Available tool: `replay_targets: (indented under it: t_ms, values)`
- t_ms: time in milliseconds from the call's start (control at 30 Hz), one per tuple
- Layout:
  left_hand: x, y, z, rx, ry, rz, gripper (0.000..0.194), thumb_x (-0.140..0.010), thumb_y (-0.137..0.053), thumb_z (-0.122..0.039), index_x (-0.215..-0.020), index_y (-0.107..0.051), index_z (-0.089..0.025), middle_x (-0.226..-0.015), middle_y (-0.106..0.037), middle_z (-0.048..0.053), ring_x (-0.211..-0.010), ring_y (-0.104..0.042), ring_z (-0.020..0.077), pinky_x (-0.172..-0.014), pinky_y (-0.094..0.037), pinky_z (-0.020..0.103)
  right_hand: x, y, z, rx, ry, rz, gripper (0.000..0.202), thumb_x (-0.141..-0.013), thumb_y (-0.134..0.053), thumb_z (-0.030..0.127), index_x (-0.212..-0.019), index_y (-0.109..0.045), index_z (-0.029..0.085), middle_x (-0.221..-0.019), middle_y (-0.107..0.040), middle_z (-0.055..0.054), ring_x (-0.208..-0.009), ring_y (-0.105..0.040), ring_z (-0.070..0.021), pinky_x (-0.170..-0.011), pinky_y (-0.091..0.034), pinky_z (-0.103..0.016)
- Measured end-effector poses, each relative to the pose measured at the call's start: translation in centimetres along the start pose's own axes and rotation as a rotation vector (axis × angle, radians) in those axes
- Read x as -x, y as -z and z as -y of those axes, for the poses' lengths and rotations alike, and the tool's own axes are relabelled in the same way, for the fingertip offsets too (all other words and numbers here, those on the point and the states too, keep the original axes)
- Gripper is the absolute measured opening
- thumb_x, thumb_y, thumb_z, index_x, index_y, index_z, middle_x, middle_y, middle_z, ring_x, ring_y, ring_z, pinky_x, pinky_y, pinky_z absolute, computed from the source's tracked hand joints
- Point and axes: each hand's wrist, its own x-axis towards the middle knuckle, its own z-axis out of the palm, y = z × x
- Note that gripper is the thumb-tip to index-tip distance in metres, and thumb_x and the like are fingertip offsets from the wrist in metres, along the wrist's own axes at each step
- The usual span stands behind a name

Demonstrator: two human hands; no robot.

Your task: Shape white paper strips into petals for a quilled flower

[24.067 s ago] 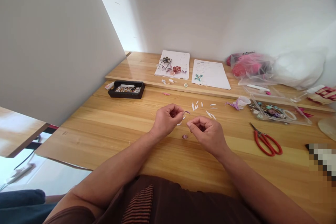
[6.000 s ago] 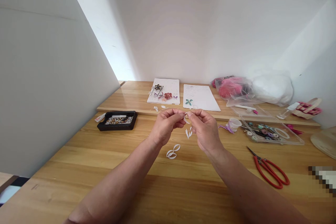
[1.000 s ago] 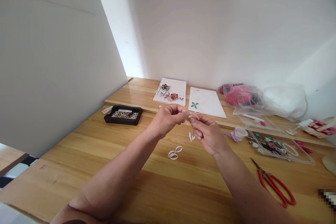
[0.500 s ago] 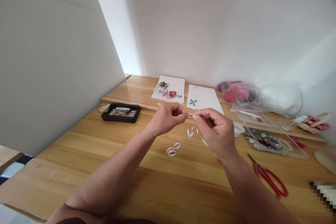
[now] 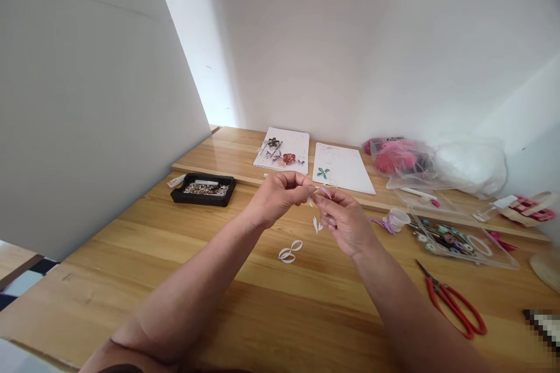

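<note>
Above the middle of the wooden table [image 5: 210, 297], my left hand [image 5: 282, 195] and my right hand [image 5: 343, 215] meet fingertip to fingertip. Both pinch a thin purple and white paper strip [image 5: 324, 191], which curves up over the right fingers. Its ends are partly hidden by the fingers. Below the hands lie white paper loops [image 5: 289, 253] and a few small white paper slivers [image 5: 317, 225]. To the right of my right hand, purple strips [image 5: 383, 224] rest against a small white cup [image 5: 398, 220].
Red-handled scissors [image 5: 455, 303] lie at right. Behind them sits a clear box [image 5: 450, 239] of beads and rolls. A black tray [image 5: 203, 189] of beads stands at left. White sheets [image 5: 343, 166] with flower pieces lie on the raised back ledge, beside bagged pink and white stuffing [image 5: 468, 169].
My right hand has turned inward and moved left, closer to my left hand. The strip between the fingers now shows as a curved loop. The purple strips and cup have come into fuller view.
</note>
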Motion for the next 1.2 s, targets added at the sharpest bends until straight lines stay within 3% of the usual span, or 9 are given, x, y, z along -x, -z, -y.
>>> replay_targets:
  t_ms: [133,233,333,467,600,733,933,1033,1200]
  values:
    - [-0.3,-0.1,0.1,-0.054,-0.063,-0.180,0.021,-0.073,-0.077,-0.032,-0.076,-0.067,-0.014,-0.072,-0.063,0.000,-0.063,-0.051,0.0080,-0.064,-0.041,0.023,0.5,-0.7,-0.6,0.139,0.124,-0.021,0.020,-0.073,-0.082,0.037,-0.076,-0.072,0.020,-0.056,-0.051,0.005,-0.046,-0.035,-0.0064,-0.043,-0.025,-0.023]
    - [-0.3,-0.3,0.1,-0.151,-0.087,-0.234,0.019,-0.074,-0.074,-0.031,-0.075,-0.066,-0.014,-0.071,-0.064,0.000,-0.063,-0.052,0.0088,-0.063,-0.042,0.023,0.9,-0.8,-0.6,0.372,0.301,-0.054,0.017,-0.079,-0.075,0.035,-0.077,-0.074,0.018,-0.057,-0.055,0.003,-0.049,-0.040,-0.0087,-0.046,-0.031,-0.025]
    - [-0.1,-0.3,0.1,-0.249,-0.085,-0.210,0.016,-0.075,-0.072,-0.028,-0.073,-0.065,-0.014,-0.067,-0.061,-0.002,-0.060,-0.049,0.0081,-0.058,-0.039,0.022,1.6,-0.9,-0.1,0.550,0.481,-0.108,0.014,-0.083,-0.071,0.031,-0.077,-0.072,0.018,-0.058,-0.056,0.002,-0.052,-0.044,-0.0100,-0.049,-0.034,-0.025]
    - [0.2,-0.3,0.1,-0.308,-0.046,-0.058,0.016,-0.075,-0.072,-0.028,-0.075,-0.066,-0.014,-0.065,-0.058,-0.002,-0.057,-0.044,0.0068,-0.053,-0.033,0.021,2.2,-0.6,1.2,0.614,0.597,-0.135,0.009,-0.084,-0.070,0.027,-0.081,-0.073,0.019,-0.058,-0.056,0.003,-0.049,-0.043,-0.0093,-0.047,-0.034,-0.024]
    - [0.4,-0.4,-0.1,-0.233,0.004,0.090,0.016,-0.076,-0.074,-0.027,-0.075,-0.067,-0.013,-0.069,-0.061,-0.001,-0.059,-0.047,0.0071,-0.056,-0.036,0.021,1.4,0.4,2.0,0.544,0.545,-0.116,0.010,-0.082,-0.072,0.029,-0.079,-0.073,0.019,-0.055,-0.056,0.004,-0.049,-0.043,-0.0092,-0.047,-0.034,-0.024]
    - [0.4,-0.4,-0.2,-0.111,0.040,0.157,0.016,-0.075,-0.076,-0.027,-0.076,-0.068,-0.013,-0.069,-0.062,0.000,-0.061,-0.050,0.0075,-0.060,-0.039,0.022,0.0,1.2,1.7,0.277,0.349,-0.092,0.017,-0.074,-0.081,0.034,-0.075,-0.073,0.019,-0.057,-0.057,0.003,-0.049,-0.041,-0.0081,-0.047,-0.031,-0.023]
    - [-0.1,0.1,0.4,0.026,-0.005,0.057,0.020,-0.074,-0.078,-0.031,-0.076,-0.069,-0.013,-0.069,-0.061,0.000,-0.062,-0.051,0.0079,-0.062,-0.040,0.024,-0.3,0.5,0.4,-0.019,-0.012,0.030,0.026,-0.062,-0.088,0.035,-0.070,-0.070,0.019,-0.055,-0.051,0.007,-0.041,-0.031,-0.0027,-0.041,-0.022,-0.020]
    - [-0.3,0.1,0.5,0.031,-0.045,-0.064,0.021,-0.074,-0.078,-0.031,-0.075,-0.067,-0.013,-0.069,-0.060,-0.001,-0.061,-0.049,0.0069,-0.062,-0.039,0.023,0.0,0.0,-0.1,0.034,0.003,0.045,0.024,-0.066,-0.086,0.036,-0.072,-0.070,0.019,-0.057,-0.054,0.005,-0.042,-0.037,-0.0040,-0.041,-0.026,-0.020]
    - [-0.4,0.1,0.4,-0.063,-0.057,-0.180,0.020,-0.075,-0.075,-0.031,-0.075,-0.065,-0.013,-0.071,-0.061,-0.001,-0.062,-0.050,0.0074,-0.061,-0.038,0.023,0.8,-0.3,0.0,0.356,0.241,-0.004,0.019,-0.078,-0.076,0.036,-0.074,-0.071,0.018,-0.061,-0.058,0.003,-0.047,-0.041,-0.0071,-0.044,-0.031,-0.023]
